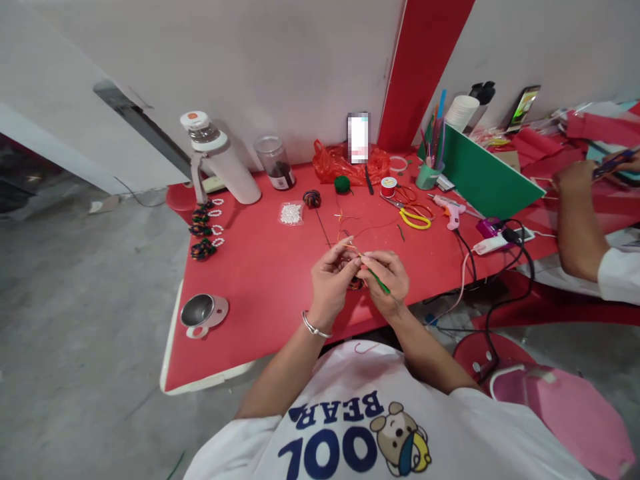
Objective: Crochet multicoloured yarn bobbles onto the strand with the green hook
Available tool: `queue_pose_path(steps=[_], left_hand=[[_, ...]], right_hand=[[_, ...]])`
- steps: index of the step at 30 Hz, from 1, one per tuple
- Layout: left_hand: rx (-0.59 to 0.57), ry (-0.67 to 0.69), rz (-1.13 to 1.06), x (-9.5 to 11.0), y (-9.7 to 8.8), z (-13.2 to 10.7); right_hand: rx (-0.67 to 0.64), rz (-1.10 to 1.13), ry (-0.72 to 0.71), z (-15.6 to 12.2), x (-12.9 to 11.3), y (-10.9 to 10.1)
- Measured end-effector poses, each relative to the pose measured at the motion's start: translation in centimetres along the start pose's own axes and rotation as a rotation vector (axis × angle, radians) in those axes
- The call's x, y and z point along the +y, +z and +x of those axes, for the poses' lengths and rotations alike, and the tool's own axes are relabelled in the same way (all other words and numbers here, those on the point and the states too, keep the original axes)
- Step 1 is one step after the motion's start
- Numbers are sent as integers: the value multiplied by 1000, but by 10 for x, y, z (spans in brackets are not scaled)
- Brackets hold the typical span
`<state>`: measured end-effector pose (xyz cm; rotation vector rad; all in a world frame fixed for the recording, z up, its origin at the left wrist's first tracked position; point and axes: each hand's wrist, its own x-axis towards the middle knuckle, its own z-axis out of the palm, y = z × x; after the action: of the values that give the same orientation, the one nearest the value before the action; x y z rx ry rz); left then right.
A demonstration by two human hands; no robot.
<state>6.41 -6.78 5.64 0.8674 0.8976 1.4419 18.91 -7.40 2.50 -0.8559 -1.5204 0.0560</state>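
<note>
My right hand (389, 280) is closed around a crochet hook with a green handle (379, 281), its tip at the fingers of my left hand. My left hand (331, 275) pinches dark multicoloured yarn work (356, 283), mostly hidden under both hands. An orange strand crosses the raised left fingers. From there a dark strand runs up to a ball of multicoloured yarn (312, 198). Beyond my hands lie a green yarn ball (342, 185), a red thread spool (388, 187) and yellow-handled scissors (415, 218).
At left stand a white bottle (233, 170), a mug (205, 313) and yarn pieces with bead loops (203, 250). A bag of white beads (291, 213) lies ahead. At right are a pink glue gun (454, 212), a green board (487, 173), cables and another person's arm (577, 227).
</note>
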Motion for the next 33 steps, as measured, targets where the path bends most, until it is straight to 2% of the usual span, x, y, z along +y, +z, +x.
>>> queue_pose_path(steps=[5,9,13,15,16,19,22,26,33], left_hand=[[-39,-85,-42,9,-2,4],[-46,-108,-71,12,-3,9],[-46,-98,-71,11,-3,12],[-36,-102,-78,11,-2,12],[-29,-108,-84,12,-1,12],[-35,-163,-130,16,0,11],[-86,-263,-180,21,-2,11],[-138,-327,-155,29,-8,15],[-201,-348,-59,37,-15,17]], right_hand=[[-88,114,84,1,5,-7],[-161,273,229,6,-2,-8],[-145,420,421,2,-5,-3],[-111,389,477,-2,-2,0],[-85,348,463,-4,0,2],[-21,271,307,-9,8,6],[-9,359,255,-9,17,7],[-100,456,275,-1,27,-1],[-266,491,124,21,30,-24]])
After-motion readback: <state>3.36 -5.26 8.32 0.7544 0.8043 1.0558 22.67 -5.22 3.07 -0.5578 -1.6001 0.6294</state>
